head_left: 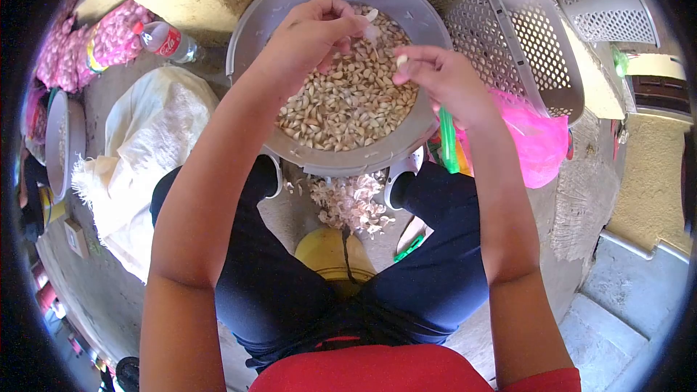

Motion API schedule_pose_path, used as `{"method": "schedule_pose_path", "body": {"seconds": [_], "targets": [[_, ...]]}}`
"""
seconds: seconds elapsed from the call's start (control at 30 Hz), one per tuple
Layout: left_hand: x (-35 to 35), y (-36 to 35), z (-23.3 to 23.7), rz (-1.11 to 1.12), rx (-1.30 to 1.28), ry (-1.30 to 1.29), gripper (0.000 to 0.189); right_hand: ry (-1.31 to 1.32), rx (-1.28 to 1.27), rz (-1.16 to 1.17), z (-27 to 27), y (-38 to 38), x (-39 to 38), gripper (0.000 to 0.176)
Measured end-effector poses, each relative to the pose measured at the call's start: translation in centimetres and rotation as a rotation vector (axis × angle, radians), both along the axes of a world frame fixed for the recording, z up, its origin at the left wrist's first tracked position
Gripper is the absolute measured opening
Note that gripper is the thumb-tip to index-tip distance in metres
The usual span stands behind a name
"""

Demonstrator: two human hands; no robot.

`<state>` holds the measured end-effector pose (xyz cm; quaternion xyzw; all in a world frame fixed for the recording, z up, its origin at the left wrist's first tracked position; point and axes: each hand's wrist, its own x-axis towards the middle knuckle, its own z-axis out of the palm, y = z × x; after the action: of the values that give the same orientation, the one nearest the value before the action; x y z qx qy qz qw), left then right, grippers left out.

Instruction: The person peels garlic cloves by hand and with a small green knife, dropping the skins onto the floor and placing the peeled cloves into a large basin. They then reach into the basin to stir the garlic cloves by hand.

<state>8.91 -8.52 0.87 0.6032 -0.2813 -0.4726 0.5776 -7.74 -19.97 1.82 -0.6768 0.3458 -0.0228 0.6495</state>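
Observation:
A large grey basin [330, 158] full of garlic cloves [341, 105] stands in front of me, between my feet. Over its far left part is my left hand [316, 33], thumb and forefinger pinched on a piece of thin, whitish garlic skin [372, 17]. My right hand [443, 80] hovers above the basin's right side. Its thumb and fingertips grip a pale garlic clove [401, 62]. Loose bits of skin cling to the basin's inner wall.
Garlic peelings [352, 203] lie under the basin, near a yellow container [319, 250]. Grey perforated baskets [537, 36] and a pink plastic bag [534, 138] are at right. To the left are a white sack [156, 112], a Coca-Cola bottle [168, 42] and net-bagged garlic [120, 33].

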Motion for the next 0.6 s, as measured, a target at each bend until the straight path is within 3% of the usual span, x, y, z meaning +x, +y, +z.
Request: {"method": "schedule_pose_path", "body": {"seconds": [0.07,0.17,0.23,0.3,0.4,0.5,0.57,0.6], "targets": [[0.1,0.0,0.0,0.011,0.003,-0.044,0.013,0.070,-0.107,0.103,-0.5,0.2,-0.2,0.035],[-0.1,0.0,0.2,-0.027,0.014,-0.087,0.013,0.020,-0.254,-0.052,1.5,-1.2,-0.6,0.036],[-0.5,0.0,0.6,-0.068,0.028,-0.127,0.013,-0.562,0.083,-0.264,0.6,-5.7,-2.6,0.038],[-0.6,0.0,0.4,-0.106,0.037,-0.109,0.014,-0.680,0.250,-0.662,0.9,-8.7,-4.2,0.040],[-1.0,0.1,0.5,-0.141,0.033,-0.022,0.014,-0.396,-0.149,-0.664,-0.3,-7.6,-3.7,0.039],[-1.3,0.0,0.4,-0.143,0.029,0.077,0.015,-0.259,-0.223,-0.251,0.7,-1.9,-0.4,0.047],[-1.5,0.0,0.1,-0.138,0.042,0.103,0.015,-0.107,-0.407,0.008,1.7,1.4,0.6,0.044],[-1.6,0.0,-0.2,-0.136,0.056,0.098,0.014,-0.160,-0.506,0.031,0.7,1.6,0.9,0.042]]}}
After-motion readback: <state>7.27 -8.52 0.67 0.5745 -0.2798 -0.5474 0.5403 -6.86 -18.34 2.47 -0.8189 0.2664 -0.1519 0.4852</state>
